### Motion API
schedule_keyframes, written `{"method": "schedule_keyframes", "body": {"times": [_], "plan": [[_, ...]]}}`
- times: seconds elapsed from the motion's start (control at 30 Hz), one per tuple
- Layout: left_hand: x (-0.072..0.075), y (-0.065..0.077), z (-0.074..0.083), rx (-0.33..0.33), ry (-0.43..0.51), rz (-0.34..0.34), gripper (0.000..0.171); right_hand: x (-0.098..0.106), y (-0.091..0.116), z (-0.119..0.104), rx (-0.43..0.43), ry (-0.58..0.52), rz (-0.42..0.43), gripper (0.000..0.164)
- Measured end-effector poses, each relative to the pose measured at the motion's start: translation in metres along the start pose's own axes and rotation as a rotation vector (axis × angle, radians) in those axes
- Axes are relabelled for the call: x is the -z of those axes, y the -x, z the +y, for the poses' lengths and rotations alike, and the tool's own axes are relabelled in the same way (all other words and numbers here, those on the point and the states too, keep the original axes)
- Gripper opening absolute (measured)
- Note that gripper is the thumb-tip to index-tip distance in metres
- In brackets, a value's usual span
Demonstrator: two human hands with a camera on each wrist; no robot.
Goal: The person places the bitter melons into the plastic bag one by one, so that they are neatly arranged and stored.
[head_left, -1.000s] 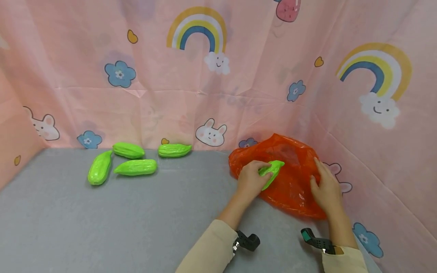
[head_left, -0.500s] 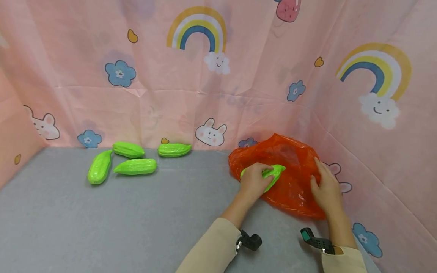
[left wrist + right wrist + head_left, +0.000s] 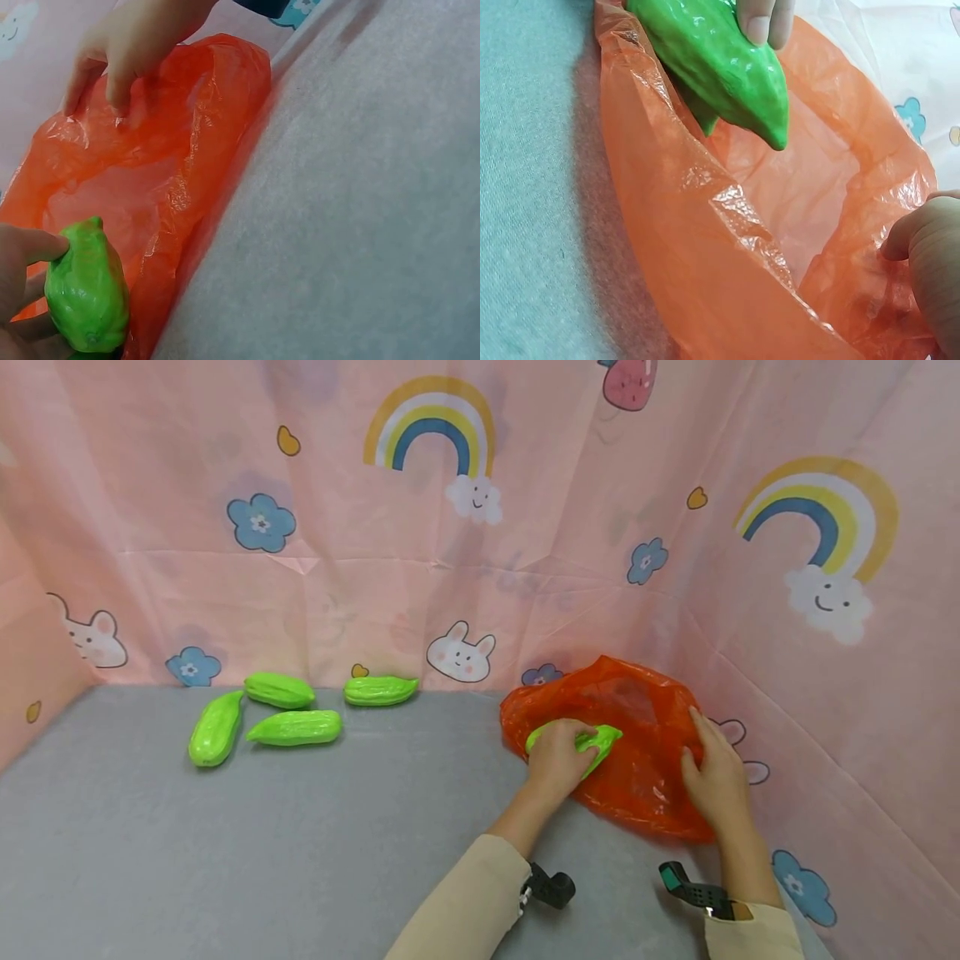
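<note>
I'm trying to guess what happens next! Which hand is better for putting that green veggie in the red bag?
Probably the left hand: it holds the green vegetable at the mouth of the red bag. The right hand touches the bag's right side, so it seems better for steadying it.

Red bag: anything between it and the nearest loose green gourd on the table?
Nothing. In the head view, the stretch between the red bag and the loose green gourd is bare gray tabletop.
</note>
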State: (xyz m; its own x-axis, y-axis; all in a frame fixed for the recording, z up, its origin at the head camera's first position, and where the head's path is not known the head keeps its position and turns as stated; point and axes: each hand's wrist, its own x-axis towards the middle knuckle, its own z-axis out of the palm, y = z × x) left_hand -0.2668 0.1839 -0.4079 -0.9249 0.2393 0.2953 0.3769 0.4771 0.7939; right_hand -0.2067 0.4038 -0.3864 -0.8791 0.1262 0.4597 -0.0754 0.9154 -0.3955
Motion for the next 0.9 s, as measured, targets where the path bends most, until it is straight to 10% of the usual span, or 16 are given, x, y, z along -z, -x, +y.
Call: {"method": "schedule_keyframes", "body": {"times": [0.9], "plan": [[-0.013,0.005,-0.005,0.026,-0.070,-0.043,0.023,0.001,-0.002,0.000,-0.026,0.005,-0.026,0.070]]}}
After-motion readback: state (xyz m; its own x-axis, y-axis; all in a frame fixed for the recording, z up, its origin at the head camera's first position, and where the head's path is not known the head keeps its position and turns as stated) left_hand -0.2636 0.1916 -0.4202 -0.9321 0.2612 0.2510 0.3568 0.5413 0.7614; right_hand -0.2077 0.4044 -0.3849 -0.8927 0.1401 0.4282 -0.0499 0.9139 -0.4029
